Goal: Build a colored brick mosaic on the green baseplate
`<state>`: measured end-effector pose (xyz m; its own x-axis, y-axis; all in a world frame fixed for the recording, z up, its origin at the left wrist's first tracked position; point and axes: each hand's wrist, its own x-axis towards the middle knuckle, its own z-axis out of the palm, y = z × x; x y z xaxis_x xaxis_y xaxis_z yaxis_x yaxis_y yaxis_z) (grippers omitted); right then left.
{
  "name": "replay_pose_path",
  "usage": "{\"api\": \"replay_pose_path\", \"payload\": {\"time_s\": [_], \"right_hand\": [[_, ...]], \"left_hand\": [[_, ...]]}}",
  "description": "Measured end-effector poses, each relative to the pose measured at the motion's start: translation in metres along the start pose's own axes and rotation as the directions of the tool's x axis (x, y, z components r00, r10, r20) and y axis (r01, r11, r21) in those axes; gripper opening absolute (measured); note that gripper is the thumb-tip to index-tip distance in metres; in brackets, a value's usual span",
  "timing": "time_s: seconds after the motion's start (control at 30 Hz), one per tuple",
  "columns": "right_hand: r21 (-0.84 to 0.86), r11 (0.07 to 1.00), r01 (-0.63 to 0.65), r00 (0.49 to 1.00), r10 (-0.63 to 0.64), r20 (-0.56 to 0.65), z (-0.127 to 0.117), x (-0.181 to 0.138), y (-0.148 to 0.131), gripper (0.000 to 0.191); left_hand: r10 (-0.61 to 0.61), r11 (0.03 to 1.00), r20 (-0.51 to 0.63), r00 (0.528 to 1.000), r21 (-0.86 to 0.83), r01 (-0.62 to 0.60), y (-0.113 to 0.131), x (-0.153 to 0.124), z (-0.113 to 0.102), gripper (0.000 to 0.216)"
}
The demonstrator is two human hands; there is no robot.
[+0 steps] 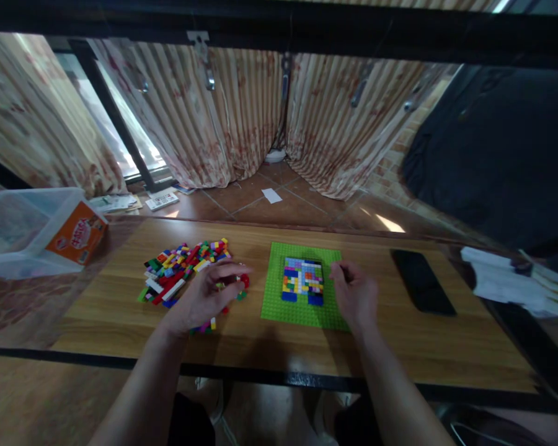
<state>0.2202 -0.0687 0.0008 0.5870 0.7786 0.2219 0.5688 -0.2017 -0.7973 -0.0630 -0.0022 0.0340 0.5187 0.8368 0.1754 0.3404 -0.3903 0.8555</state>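
A green baseplate (279,303) lies on the wooden table (400,347), with a block of many-coloured bricks (302,280) built on its middle. To its left lies a loose pile of small coloured bricks (181,263). My left hand (209,296) rests over the right side of that pile, fingers stretched out and spread over the bricks. My right hand (353,294) sits at the baseplate's right edge, fingers curled together in a loose pinch near the built block; whether anything is in them I cannot make out.
A clear plastic box (25,232) with an orange label stands at the table's left end. A black phone (421,280) lies right of the baseplate, and white papers (506,282) at the far right. Curtains hang behind the table.
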Motion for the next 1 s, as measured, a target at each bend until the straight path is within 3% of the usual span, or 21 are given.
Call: {"api": "replay_pose_path", "payload": {"time_s": [0.13,0.33,0.57,0.7,0.9,1.0], "right_hand": [[0.019,1.0,-0.012,1.0,0.012,-0.002,0.0,0.001,-0.003,0.035],[0.06,0.998,0.003,1.0,-0.003,-0.001,-0.003,0.003,-0.001,0.034],[0.082,0.996,0.044,0.997,-0.049,0.061,-0.005,0.0,-0.003,0.033],[0.081,0.992,0.098,0.988,-0.106,0.115,-0.004,-0.003,-0.006,0.033],[0.039,0.989,0.141,0.98,-0.145,0.139,-0.005,-0.006,-0.006,0.03],[0.028,0.988,0.152,0.977,-0.155,0.149,-0.005,-0.006,-0.005,0.03]], "left_hand": [[0.08,0.996,0.088,0.993,-0.044,-0.076,0.013,0.006,0.041,0.02],[0.111,0.989,0.079,0.991,-0.104,-0.102,0.018,0.007,0.085,0.018],[0.128,0.989,-0.048,0.991,0.077,-0.124,0.016,0.008,0.104,0.018],[0.209,0.966,-0.098,0.973,0.174,-0.19,0.013,0.008,0.116,0.019],[0.358,0.865,-0.017,0.933,0.382,-0.325,0.009,0.012,0.127,0.019],[0.376,0.822,0.027,0.926,0.453,-0.346,0.009,0.013,0.127,0.02]]}}
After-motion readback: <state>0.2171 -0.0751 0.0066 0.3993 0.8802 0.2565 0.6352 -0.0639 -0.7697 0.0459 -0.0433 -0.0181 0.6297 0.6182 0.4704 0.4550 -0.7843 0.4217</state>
